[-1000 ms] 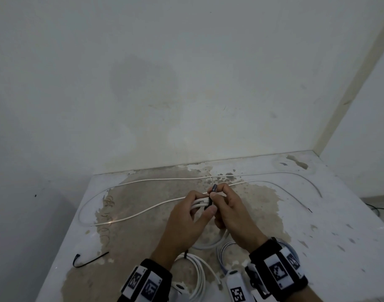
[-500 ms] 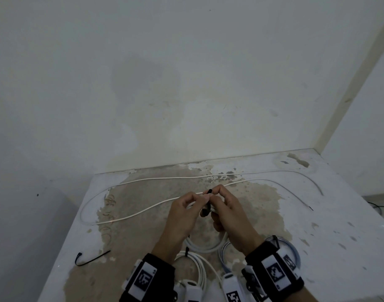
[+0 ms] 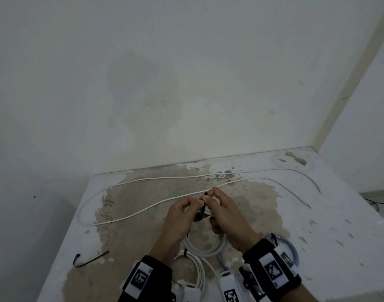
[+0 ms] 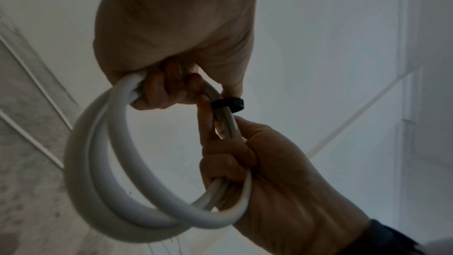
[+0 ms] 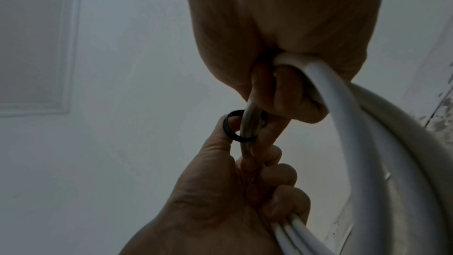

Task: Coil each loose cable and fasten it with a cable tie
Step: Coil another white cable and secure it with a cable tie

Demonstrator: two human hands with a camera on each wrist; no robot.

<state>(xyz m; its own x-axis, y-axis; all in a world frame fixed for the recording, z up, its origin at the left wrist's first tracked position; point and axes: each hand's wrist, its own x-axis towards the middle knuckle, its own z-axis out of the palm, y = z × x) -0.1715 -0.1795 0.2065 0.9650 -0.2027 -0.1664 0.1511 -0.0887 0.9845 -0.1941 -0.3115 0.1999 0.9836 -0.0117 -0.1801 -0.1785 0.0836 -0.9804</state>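
Above the stained table (image 3: 317, 225), I see both hands holding one white cable coil (image 4: 102, 172) up in the air between them. A black cable tie (image 4: 228, 105) goes round the bunched strands at the top of the coil, right between the two hands. It looks like a loose ring, not pulled snug yet.

My left hand (image 3: 178, 216) curls round the strands on one side of the tie, and its thumb tip touches the black ring. My right hand (image 3: 226, 212) curls round the strands on the other side, with a finger tip (image 4: 204, 111) lying along the strands just beside the tie. So both hands are closed on the coil, and neither is nearer to the tie than the other.

I think the next move is to pull the tie's tail tight. I cannot tell which hand pinches the tail.

Beyond the coil, a long loose cable (image 3: 165, 201) lies across the table. A spare tie (image 3: 88, 261) lies to the left of the coil.
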